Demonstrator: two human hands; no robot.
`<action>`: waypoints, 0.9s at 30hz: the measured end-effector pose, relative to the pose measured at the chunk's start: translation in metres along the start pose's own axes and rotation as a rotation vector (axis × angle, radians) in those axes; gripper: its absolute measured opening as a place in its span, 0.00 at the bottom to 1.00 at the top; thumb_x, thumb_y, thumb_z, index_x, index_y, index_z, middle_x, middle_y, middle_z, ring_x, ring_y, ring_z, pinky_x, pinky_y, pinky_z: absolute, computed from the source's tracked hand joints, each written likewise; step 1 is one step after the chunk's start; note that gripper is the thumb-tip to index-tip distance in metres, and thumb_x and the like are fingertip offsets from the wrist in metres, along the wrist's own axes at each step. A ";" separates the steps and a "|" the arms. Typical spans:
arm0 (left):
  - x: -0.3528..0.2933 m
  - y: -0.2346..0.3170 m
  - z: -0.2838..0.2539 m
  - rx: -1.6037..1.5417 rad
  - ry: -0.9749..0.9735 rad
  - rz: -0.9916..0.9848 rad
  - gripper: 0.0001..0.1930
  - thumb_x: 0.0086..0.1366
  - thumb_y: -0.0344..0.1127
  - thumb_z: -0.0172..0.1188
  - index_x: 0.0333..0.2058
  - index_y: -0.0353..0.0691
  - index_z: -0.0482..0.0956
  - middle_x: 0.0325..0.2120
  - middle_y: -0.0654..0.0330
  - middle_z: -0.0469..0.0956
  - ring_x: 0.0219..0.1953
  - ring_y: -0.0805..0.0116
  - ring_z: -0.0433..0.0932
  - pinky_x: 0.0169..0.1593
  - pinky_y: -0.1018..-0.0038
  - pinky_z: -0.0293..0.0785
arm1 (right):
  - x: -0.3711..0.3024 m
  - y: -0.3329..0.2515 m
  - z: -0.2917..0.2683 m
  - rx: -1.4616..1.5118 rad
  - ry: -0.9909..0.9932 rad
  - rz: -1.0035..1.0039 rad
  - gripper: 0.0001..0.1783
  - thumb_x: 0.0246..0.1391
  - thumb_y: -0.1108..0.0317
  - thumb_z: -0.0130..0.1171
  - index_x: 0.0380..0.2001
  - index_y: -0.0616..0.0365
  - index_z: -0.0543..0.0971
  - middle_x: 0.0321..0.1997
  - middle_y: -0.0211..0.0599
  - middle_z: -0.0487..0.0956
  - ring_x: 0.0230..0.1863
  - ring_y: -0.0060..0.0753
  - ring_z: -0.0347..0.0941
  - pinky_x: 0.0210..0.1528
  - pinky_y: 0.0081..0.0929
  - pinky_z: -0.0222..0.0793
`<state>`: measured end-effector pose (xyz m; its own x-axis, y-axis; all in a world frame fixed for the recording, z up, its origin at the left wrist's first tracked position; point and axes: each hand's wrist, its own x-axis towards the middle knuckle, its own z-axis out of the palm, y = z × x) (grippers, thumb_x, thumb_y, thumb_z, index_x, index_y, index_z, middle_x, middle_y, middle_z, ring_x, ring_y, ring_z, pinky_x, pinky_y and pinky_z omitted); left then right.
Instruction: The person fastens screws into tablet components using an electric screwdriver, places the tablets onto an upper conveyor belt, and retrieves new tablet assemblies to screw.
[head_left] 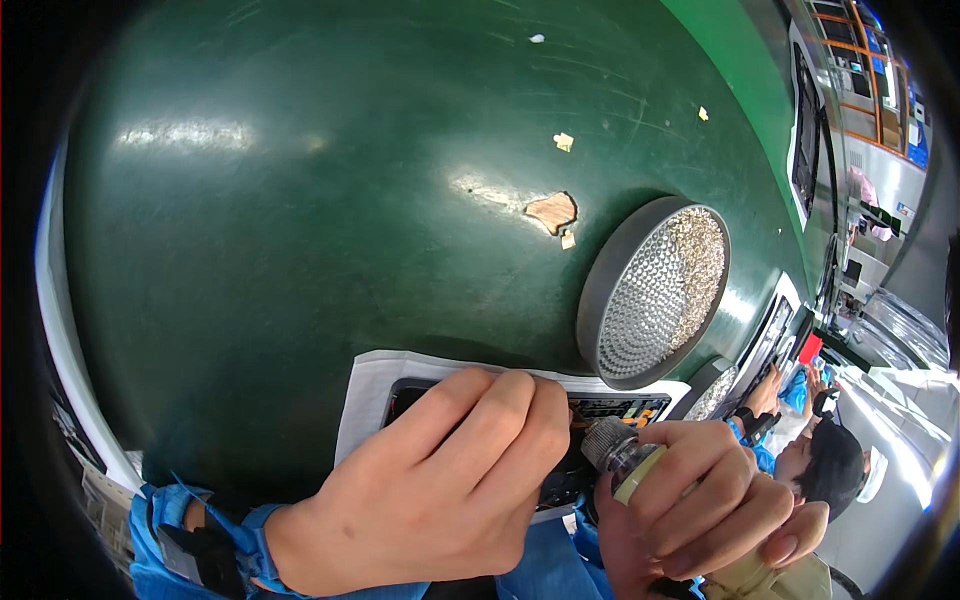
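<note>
In my right hand (700,500) is an electric screwdriver with a grey knurled collar (604,440), a clear nose and a pale yellow body. My fingers wrap round it, and its collar points left, toward my left fingertips. Curled over a black electronic device (620,408) with orange and yellow parts inside, my left hand (460,470) has its fingers pressed together. What those fingers hold, if anything, is hidden behind them. The device lies on a white sheet (360,400) and is largely covered by both hands. Just beyond it stands a round grey dish (612,285) with a dimpled bottom and many tiny screws (700,260) on its right side.
The green table (300,250) has a worn bare patch (553,212) and small yellow scraps (563,142). To the right sit another dish (712,390) and another device on a sheet (770,325), near a co-worker's hands (765,390). A further device (803,120) lies at the far right.
</note>
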<state>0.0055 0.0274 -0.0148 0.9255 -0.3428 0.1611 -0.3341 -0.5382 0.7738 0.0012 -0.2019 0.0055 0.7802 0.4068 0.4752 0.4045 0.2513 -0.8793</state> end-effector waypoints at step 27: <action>-0.074 0.053 -0.055 0.204 -0.020 -0.349 0.37 0.55 0.19 0.66 0.66 0.36 0.70 0.65 0.36 0.57 0.62 0.34 0.61 0.59 0.51 0.69 | -0.036 -0.054 0.053 -0.674 0.650 0.353 0.33 0.56 0.76 0.64 0.62 0.70 0.61 0.58 0.63 0.70 0.62 0.59 0.69 0.68 0.56 0.65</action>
<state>-0.0709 0.0661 0.0481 0.9866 -0.1261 -0.1036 -0.0305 -0.7659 0.6422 -0.0734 -0.1837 0.0375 0.9359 -0.2474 0.2508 0.1284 -0.4234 -0.8968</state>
